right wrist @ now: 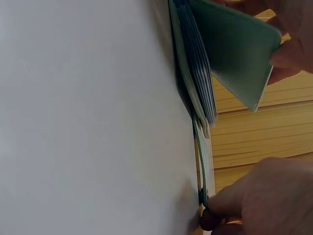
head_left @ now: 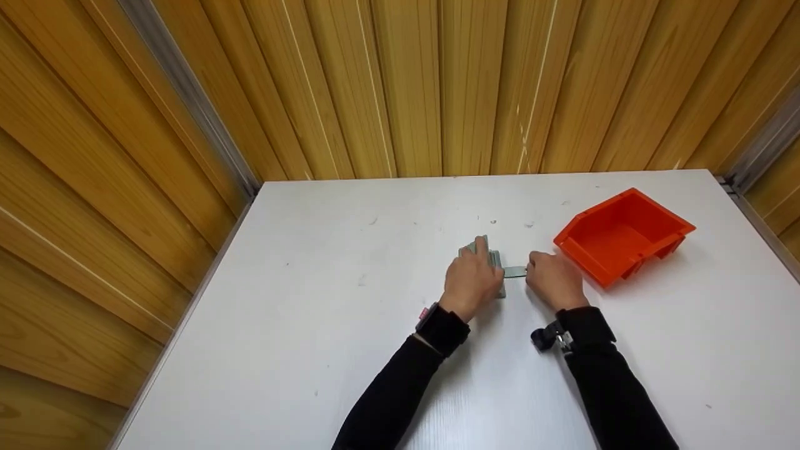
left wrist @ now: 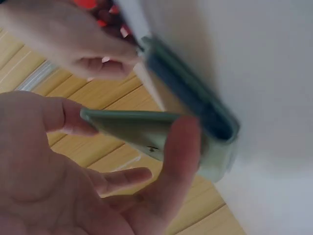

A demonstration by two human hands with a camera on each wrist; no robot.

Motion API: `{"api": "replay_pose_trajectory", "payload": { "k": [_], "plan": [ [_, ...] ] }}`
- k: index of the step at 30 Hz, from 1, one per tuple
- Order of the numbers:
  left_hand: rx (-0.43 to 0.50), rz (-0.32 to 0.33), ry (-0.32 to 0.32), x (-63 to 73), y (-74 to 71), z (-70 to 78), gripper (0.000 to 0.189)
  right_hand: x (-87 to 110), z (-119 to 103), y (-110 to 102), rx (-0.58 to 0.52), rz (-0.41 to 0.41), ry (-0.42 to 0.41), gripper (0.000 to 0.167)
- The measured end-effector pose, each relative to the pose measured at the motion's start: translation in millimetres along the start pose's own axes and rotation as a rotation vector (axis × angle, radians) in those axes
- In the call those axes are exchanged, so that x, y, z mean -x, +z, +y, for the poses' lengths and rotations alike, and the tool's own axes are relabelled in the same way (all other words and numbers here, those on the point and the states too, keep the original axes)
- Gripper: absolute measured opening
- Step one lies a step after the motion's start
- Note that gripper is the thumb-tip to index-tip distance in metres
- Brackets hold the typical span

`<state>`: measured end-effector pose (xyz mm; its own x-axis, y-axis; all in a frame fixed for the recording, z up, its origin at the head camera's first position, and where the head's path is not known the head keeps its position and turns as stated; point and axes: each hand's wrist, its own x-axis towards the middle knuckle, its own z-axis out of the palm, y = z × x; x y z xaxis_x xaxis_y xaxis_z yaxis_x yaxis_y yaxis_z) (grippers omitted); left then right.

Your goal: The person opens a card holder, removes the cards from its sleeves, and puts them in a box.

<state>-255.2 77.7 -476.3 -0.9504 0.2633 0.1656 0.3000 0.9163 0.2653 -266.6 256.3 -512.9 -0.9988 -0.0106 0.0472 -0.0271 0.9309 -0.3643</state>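
Note:
A light green card wallet [head_left: 500, 289] lies on the white table, partly hidden under my left hand [head_left: 470, 281]. That hand pinches the wallet's cover [right wrist: 244, 54] between thumb and fingers and holds it lifted. Beneath the raised cover, a stack of dark blue sleeves [right wrist: 199, 63] shows its edges in the right wrist view. From the wallet's right side a narrow green strap [head_left: 515, 272] reaches to my right hand [head_left: 555, 278]. The thumb and curled fingers of that hand pinch the strap's end, close to the tabletop.
An orange-red plastic bin [head_left: 625, 234] stands just beyond and right of my right hand. The white table [head_left: 281, 300] meets a wood-patterned wall [head_left: 406, 87] at its back edge, with another panelled wall along the left.

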Motion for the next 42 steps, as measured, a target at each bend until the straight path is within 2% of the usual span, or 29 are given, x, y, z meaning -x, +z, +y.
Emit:
{"api": "replay_pose_trajectory", "payload": {
  "k": [4, 7, 10, 16, 20, 24, 31, 33, 36, 38, 40, 42],
  "plan": [
    [-0.033, -0.018, 0.008, -0.9, -13.5, -12.1, 0.044, 0.1, -0.2, 0.2, -0.014, -0.026, 0.018, 0.023],
    [-0.085, -0.001, 0.001, -1.5, -19.9, -24.8, 0.034, 0.1, -0.7, -0.7, -0.021, -0.047, 0.028, 0.024],
    [-0.115, 0.000, -0.024, -0.9, -22.3, -39.2, 0.025, 0.8, -1.2, -2.0, -0.028, -0.065, 0.032, 0.025],
    [-0.110, -0.053, -0.056, 1.7, -19.7, -57.8, 0.025, 1.5, 2.5, -3.6, -0.049, -0.082, 0.045, 0.028],
    [-0.145, -0.070, -0.045, 3.5, -18.7, -63.9, 0.014, 1.5, 1.9, -2.2, -0.059, -0.091, 0.058, 0.029],
    [-0.175, -0.100, -0.030, 4.4, -19.1, -68.6, 0.015, 0.9, 1.1, -1.3, -0.068, -0.103, 0.063, 0.029],
    [-0.147, -0.107, -0.008, 0.7, -18.0, -72.8, 0.016, 1.4, 1.0, -3.5, -0.079, -0.096, 0.068, 0.027],
    [-0.148, -0.115, -0.012, -0.3, -17.6, -73.3, 0.016, 1.8, 0.7, -2.3, -0.084, -0.064, 0.059, 0.024],
    [-0.155, -0.132, -0.019, -1.5, -17.7, -73.8, 0.017, 1.5, -2.9, 1.6, -0.112, 0.026, 0.019, 0.019],
    [-0.156, -0.137, -0.021, -1.8, -18.0, -74.1, 0.018, 0.1, -7.4, 4.9, -0.140, 0.047, -0.028, 0.026],
    [-0.150, -0.138, -0.020, -2.0, -18.5, -74.2, 0.018, -0.6, -14.1, 7.3, -0.180, 0.007, -0.070, 0.037],
    [-0.143, -0.139, -0.020, -2.1, -18.8, -74.3, 0.019, -0.1, -20.6, 9.0, -0.190, -0.082, -0.097, 0.045]
  ]
}}
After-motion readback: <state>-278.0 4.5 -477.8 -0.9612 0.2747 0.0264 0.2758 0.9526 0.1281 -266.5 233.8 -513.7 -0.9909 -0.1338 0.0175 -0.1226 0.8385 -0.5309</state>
